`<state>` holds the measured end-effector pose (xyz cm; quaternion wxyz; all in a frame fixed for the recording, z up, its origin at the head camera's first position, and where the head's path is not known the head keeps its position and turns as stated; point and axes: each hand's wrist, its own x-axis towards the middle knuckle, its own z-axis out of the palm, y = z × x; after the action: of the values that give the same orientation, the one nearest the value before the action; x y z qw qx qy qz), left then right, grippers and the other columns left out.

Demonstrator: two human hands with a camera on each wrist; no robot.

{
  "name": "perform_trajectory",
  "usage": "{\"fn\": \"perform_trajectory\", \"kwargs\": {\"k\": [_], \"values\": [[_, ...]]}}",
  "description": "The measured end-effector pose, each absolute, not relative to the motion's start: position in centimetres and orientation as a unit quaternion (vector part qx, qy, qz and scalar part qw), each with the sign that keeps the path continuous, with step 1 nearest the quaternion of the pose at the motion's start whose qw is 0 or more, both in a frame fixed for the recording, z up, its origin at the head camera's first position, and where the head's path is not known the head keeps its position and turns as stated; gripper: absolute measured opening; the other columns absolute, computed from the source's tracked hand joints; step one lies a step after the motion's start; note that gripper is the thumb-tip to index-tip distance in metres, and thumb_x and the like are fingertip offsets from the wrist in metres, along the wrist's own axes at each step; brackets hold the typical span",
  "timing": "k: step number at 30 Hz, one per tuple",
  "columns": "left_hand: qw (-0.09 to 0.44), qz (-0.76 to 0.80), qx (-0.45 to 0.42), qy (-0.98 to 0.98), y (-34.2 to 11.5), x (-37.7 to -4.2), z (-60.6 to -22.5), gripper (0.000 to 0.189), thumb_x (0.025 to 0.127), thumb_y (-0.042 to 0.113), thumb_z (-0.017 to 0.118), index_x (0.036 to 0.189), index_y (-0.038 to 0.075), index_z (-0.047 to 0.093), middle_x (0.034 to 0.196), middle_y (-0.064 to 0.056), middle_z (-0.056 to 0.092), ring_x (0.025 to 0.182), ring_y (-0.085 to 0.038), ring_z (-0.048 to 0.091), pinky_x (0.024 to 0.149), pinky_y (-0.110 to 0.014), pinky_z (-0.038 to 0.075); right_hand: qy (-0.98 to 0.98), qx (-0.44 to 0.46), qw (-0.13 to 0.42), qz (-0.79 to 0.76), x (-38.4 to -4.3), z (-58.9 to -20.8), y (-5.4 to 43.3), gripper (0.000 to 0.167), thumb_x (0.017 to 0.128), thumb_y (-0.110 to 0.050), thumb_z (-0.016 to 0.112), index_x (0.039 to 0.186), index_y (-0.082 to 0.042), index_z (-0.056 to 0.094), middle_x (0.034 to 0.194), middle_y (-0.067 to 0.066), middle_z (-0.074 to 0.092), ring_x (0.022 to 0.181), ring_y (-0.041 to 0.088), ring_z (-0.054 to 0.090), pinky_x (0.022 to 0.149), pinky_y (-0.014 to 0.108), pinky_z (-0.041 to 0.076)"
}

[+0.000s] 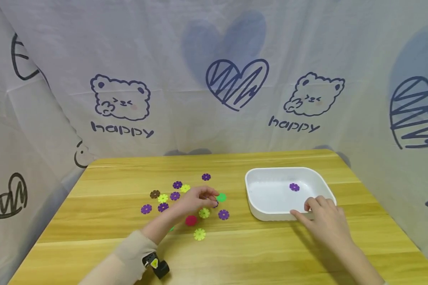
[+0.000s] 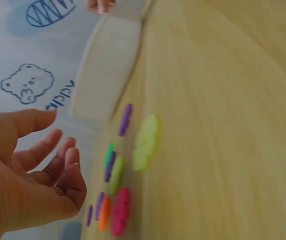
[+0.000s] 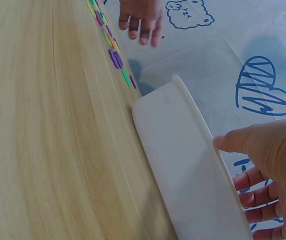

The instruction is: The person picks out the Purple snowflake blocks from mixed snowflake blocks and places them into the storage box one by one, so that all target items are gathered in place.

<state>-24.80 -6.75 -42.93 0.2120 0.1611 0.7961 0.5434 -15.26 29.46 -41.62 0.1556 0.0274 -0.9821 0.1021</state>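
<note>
Flower-shaped plastic discs lie scattered on the table, among them a purple disc (image 1: 223, 214), a green disc (image 1: 221, 197), a red disc (image 1: 191, 220) and a yellow disc (image 1: 199, 234). Over this group hovers my left hand (image 1: 199, 199), its fingers loosely bent. In the left wrist view nothing shows between them. Another purple disc is partly hidden beneath its fingertips. At the right, my right hand (image 1: 326, 219) grips the near rim of a white plastic tray (image 1: 251, 194), the thumb (image 3: 232, 141) on the outer side and the fingers over the rim. One purple disc (image 1: 294, 187) lies inside the tray.
The wooden table (image 1: 235, 253) ends at a white cloth (image 1: 185, 118) printed with bears and hearts, which also hangs at both sides. A black device (image 1: 157, 266) sits on the left wrist. A brown disc (image 1: 155, 194) lies at the group's left.
</note>
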Motion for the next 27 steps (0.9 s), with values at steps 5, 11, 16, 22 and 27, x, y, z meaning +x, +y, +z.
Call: {"fn": "perform_trajectory", "kwargs": {"k": [5, 11, 16, 22, 27], "values": [[0.213, 0.490, 0.194, 0.823, -5.7, -25.3, -44.4, 0.034, 0.087, 0.010, 0.070, 0.119, 0.002, 0.063, 0.095, -0.005, 0.063, 0.085, -0.014, 0.056, 0.071, -0.024, 0.050, -0.982, 0.025, 0.155, 0.104, -15.2, -41.6, 29.5, 0.044, 0.086, -0.056, 0.064, 0.086, -0.012, 0.059, 0.085, 0.005, 0.057, 0.084, 0.030, 0.054, 0.071, 0.052, 0.041], [0.177, 0.406, 0.232, 0.866, -4.5, -25.0, -45.3, 0.036, 0.081, 0.011, 0.076, 0.115, 0.002, 0.066, 0.087, -0.001, 0.059, 0.078, -0.012, 0.051, 0.066, -0.021, 0.046, -0.982, 0.026, 0.157, 0.103, -15.2, -41.7, 29.6, 0.044, 0.086, -0.055, 0.065, 0.086, -0.012, 0.059, 0.085, 0.004, 0.057, 0.084, 0.030, 0.054, 0.071, 0.052, 0.042], [0.147, 0.338, 0.249, 0.896, -3.5, -24.6, -45.2, 0.036, 0.078, 0.015, 0.080, 0.110, 0.005, 0.068, 0.088, 0.000, 0.061, 0.080, -0.012, 0.053, 0.073, -0.025, 0.049, -0.981, 0.025, 0.165, 0.104, -15.2, -41.8, 29.6, 0.042, 0.085, -0.053, 0.066, 0.086, -0.012, 0.059, 0.084, 0.004, 0.057, 0.084, 0.030, 0.054, 0.072, 0.052, 0.042], [0.128, 0.315, 0.257, 0.905, -3.1, -24.5, -45.0, 0.027, 0.076, 0.014, 0.082, 0.099, 0.008, 0.067, 0.087, 0.000, 0.064, 0.080, -0.012, 0.056, 0.075, -0.026, 0.051, -0.981, 0.024, 0.162, 0.104, -15.3, -41.7, 29.6, 0.042, 0.086, -0.054, 0.066, 0.086, -0.012, 0.059, 0.084, 0.004, 0.057, 0.084, 0.030, 0.054, 0.072, 0.052, 0.042], [0.140, 0.357, 0.252, 0.889, -3.5, -24.5, -45.1, 0.018, 0.080, 0.007, 0.076, 0.094, 0.011, 0.064, 0.085, 0.001, 0.062, 0.076, -0.010, 0.055, 0.068, -0.022, 0.049, -0.981, 0.025, 0.161, 0.103, -15.2, -41.7, 29.6, 0.042, 0.086, -0.054, 0.066, 0.086, -0.012, 0.060, 0.084, 0.004, 0.058, 0.084, 0.030, 0.054, 0.072, 0.052, 0.042]]}}
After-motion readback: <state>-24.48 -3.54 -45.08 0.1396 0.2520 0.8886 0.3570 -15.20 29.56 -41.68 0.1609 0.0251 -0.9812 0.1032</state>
